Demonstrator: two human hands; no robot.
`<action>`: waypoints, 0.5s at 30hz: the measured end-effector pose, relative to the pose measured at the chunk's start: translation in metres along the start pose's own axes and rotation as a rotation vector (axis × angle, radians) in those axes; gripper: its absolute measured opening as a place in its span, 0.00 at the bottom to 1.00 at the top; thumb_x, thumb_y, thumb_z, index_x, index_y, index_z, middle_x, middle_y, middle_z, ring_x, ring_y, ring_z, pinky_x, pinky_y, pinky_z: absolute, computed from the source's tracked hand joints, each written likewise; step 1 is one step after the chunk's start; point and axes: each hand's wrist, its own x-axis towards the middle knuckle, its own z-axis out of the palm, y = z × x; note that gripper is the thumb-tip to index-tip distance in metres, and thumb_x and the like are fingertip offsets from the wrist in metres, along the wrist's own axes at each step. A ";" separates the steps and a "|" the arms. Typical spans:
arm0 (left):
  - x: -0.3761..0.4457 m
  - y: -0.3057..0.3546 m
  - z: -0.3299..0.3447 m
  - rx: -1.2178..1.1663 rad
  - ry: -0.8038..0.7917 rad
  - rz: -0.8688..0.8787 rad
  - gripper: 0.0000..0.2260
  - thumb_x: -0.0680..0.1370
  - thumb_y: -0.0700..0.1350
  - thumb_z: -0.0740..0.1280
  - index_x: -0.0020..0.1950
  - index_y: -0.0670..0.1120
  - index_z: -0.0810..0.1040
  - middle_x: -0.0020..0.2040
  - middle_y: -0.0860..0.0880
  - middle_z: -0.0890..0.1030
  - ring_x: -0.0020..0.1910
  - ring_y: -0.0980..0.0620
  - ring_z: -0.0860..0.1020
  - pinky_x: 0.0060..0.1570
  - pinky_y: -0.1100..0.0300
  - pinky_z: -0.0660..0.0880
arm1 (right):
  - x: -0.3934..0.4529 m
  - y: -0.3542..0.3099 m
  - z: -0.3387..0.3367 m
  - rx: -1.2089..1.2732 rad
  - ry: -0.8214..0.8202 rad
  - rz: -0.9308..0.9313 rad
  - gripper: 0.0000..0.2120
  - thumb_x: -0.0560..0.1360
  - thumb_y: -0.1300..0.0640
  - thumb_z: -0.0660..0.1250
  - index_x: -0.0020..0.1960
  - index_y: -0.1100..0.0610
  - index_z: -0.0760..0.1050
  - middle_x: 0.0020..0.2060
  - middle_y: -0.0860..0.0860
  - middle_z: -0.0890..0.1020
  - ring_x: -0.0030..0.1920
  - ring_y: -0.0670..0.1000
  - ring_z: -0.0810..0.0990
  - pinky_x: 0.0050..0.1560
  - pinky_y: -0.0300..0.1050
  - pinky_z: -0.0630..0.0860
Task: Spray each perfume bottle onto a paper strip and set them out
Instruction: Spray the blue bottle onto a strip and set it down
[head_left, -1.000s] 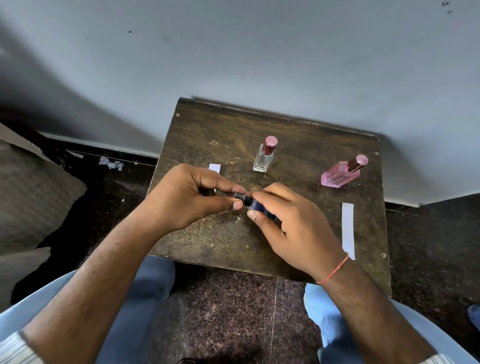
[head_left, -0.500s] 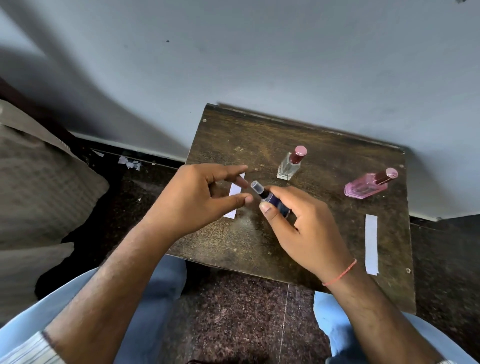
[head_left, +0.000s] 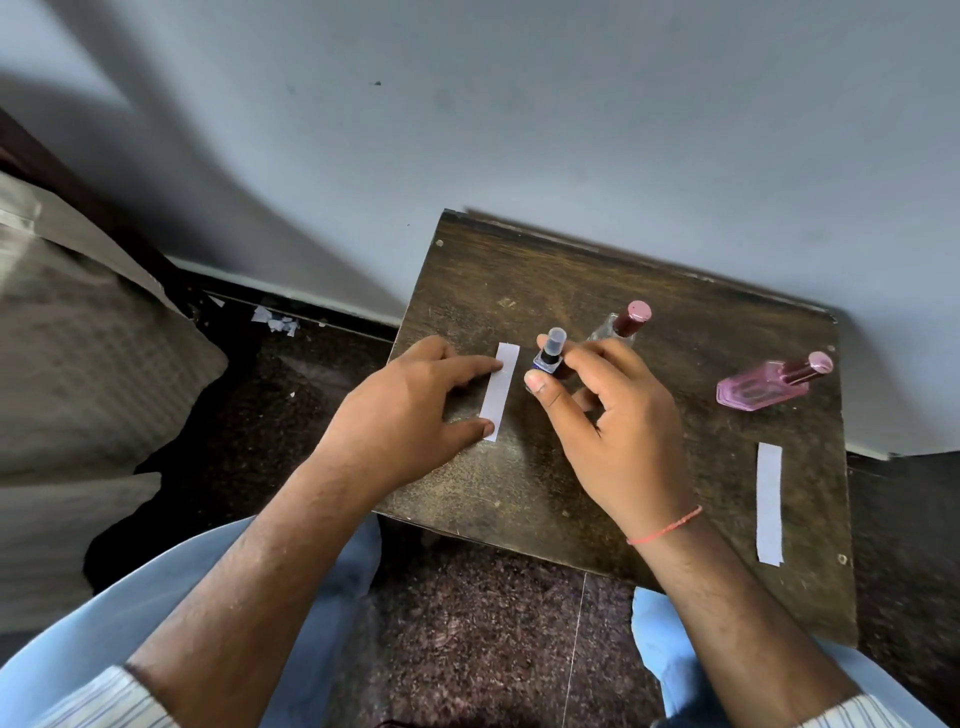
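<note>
A small dark blue perfume bottle (head_left: 549, 358) with a clear top stands upright in my right hand (head_left: 618, 436), pinched between thumb and fingers above the small wooden table (head_left: 519, 275). Just left of it a white paper strip (head_left: 501, 389) lies flat on the table. My left hand (head_left: 405, 415) touches the strip's left edge with index fingertip and thumb tip, fingers stretched out. A clear bottle with a maroon cap (head_left: 628, 322) stands behind my right hand, partly hidden. A pink bottle (head_left: 763, 387) lies on its side at the right, with a second strip (head_left: 769, 501) below it.
The table stands against a pale wall. A grey cushion (head_left: 78, 364) fills the left side beyond a strip of dark floor. Torn paper scraps (head_left: 275, 322) lie on the floor by the wall. My knees in blue trousers are under the table's front edge.
My left hand let go of the blue bottle's top and moved down to the left paper strip. My right hand tilted the bottle upright. The view shifted left.
</note>
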 end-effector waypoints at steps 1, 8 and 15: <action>0.000 -0.001 0.001 0.002 0.000 -0.006 0.28 0.75 0.58 0.80 0.75 0.66 0.79 0.55 0.60 0.75 0.53 0.56 0.79 0.53 0.49 0.84 | 0.002 -0.001 0.002 -0.009 0.005 0.000 0.10 0.82 0.54 0.76 0.60 0.57 0.87 0.50 0.48 0.83 0.34 0.45 0.75 0.40 0.48 0.78; 0.002 -0.001 0.003 0.050 -0.013 0.002 0.28 0.77 0.60 0.79 0.76 0.64 0.78 0.57 0.61 0.72 0.54 0.56 0.80 0.51 0.52 0.83 | 0.011 -0.009 0.015 -0.101 -0.049 -0.009 0.09 0.83 0.54 0.74 0.59 0.58 0.87 0.56 0.51 0.87 0.37 0.52 0.81 0.39 0.55 0.81; 0.003 0.000 0.002 -0.019 -0.006 -0.017 0.28 0.75 0.57 0.82 0.74 0.61 0.80 0.60 0.58 0.77 0.57 0.55 0.80 0.56 0.49 0.84 | 0.019 -0.013 0.019 -0.131 -0.063 0.001 0.11 0.84 0.53 0.72 0.60 0.60 0.85 0.56 0.52 0.86 0.47 0.57 0.86 0.43 0.57 0.83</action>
